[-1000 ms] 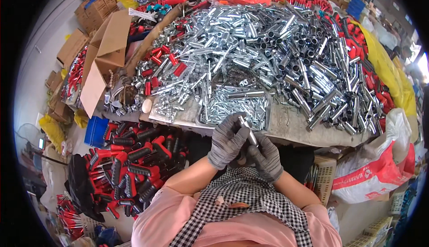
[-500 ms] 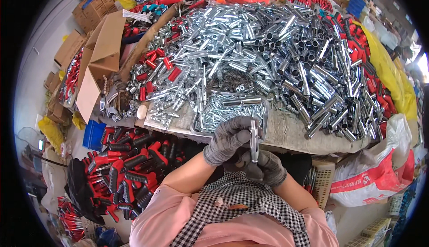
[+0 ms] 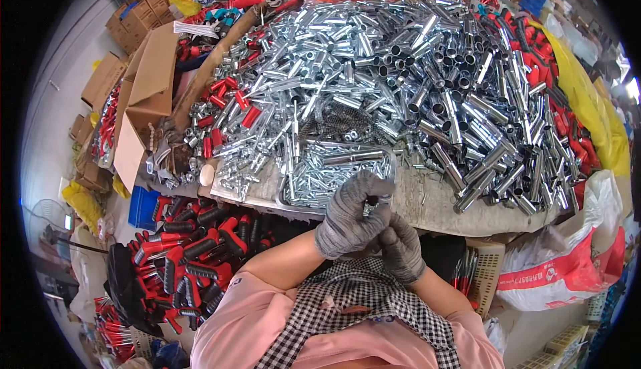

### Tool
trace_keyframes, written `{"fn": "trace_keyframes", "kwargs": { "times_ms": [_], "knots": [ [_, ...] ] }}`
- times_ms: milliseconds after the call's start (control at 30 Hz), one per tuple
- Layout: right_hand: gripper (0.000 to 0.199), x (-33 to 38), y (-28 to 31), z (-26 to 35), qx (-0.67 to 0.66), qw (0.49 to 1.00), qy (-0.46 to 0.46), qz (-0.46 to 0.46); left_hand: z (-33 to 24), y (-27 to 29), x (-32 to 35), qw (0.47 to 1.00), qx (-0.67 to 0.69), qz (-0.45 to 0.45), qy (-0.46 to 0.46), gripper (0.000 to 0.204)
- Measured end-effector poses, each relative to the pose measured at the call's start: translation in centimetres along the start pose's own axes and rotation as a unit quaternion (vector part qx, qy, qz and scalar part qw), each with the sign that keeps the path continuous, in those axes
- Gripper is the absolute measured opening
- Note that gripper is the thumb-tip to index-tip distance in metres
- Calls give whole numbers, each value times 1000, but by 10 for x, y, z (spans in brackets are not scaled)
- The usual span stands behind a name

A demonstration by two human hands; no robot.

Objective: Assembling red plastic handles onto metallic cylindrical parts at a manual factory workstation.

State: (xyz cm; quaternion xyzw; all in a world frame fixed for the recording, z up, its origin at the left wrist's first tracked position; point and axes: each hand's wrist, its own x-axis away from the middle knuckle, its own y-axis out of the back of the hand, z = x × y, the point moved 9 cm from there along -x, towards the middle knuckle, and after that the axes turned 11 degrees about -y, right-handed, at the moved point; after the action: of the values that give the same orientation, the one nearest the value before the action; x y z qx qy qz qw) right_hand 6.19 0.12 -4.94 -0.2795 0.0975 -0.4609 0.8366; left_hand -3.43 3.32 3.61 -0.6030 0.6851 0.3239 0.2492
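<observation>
Both of my hands wear grey knit gloves and meet just in front of my chest, at the near edge of the workbench [image 3: 437, 212]. My left hand [image 3: 348, 215] is closed over the top of a small shiny metal part [image 3: 374, 201], of which only a bit shows between the fingers. My right hand [image 3: 400, 247] sits below and slightly right, gripping the same part from underneath. A shallow metal tray [image 3: 288, 192] of small silver screws and pins lies right beyond my hands.
A big heap of silver metal tubes [image 3: 427, 82] with red pieces covers the bench. Open cardboard boxes [image 3: 150, 82] stand at the left. Red-and-black handled tools [image 3: 193, 245] fill a bin at lower left. A red-and-white plastic bag [image 3: 567, 262] hangs at the right.
The long silver piece that stood upright between my fingers is now mostly covered by my left hand, which has closed over its top. Both hands stayed near the bench edge.
</observation>
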Motion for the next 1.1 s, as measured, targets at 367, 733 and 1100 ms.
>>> {"fn": "trace_keyframes", "kwargs": {
  "times_ms": [367, 733, 1100],
  "knots": [
    [38, 8, 46, 49, 33, 991, 34, -124, 160, 57, -126, 760, -548, 250, 246, 62],
    [29, 41, 80, 43, 225, 930, 171, -234, 222, 93, -125, 749, -524, 232, 333, 50],
    [31, 29, 68, -1, 239, 954, 28, -178, 19, 17, -1, 976, 41, 88, 196, 29]
  ]
}}
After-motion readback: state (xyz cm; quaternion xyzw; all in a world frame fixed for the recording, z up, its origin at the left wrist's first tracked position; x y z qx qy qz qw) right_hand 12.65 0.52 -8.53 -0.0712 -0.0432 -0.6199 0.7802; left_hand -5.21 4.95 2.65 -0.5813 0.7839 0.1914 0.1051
